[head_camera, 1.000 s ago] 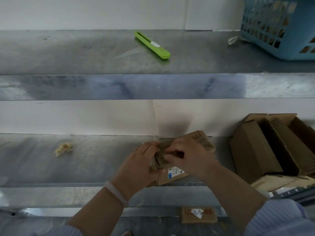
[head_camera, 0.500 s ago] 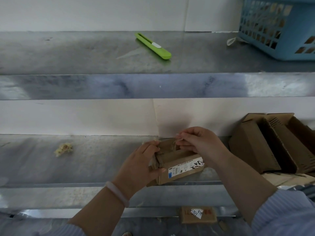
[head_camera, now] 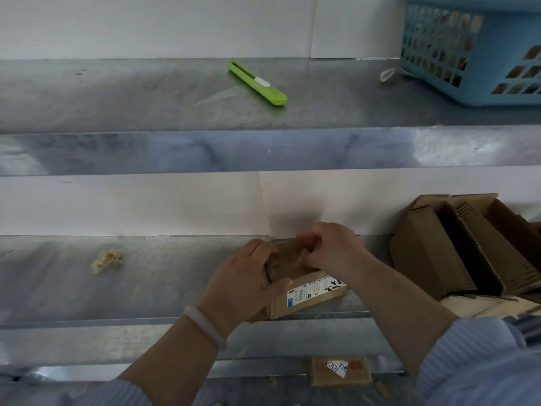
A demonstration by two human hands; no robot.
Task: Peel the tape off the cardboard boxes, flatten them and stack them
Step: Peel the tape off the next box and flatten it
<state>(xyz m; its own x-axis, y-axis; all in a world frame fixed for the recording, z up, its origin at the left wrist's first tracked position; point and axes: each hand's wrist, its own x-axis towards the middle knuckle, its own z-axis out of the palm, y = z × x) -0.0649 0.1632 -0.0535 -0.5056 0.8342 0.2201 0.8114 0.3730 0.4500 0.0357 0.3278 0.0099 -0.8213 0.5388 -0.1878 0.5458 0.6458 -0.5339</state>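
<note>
A small brown cardboard box (head_camera: 310,298) with a white printed label sits at the front edge of the lower metal shelf (head_camera: 152,288). My left hand (head_camera: 243,284) grips its left end, thumb over the near top edge. My right hand (head_camera: 333,249) pinches at the far top edge of the box; whether tape or a flap is between the fingers is hidden. A crumpled wad of peeled tape (head_camera: 106,260) lies to the left on the same shelf.
Opened cardboard boxes (head_camera: 456,247) are piled at the right on the lower shelf. On the upper shelf lie a green box cutter (head_camera: 257,83) and a blue plastic basket (head_camera: 474,48). A small labelled box (head_camera: 339,370) lies below.
My right hand lifted off the front of the box to its far top edge, uncovering the label. The left hand kept its grip.
</note>
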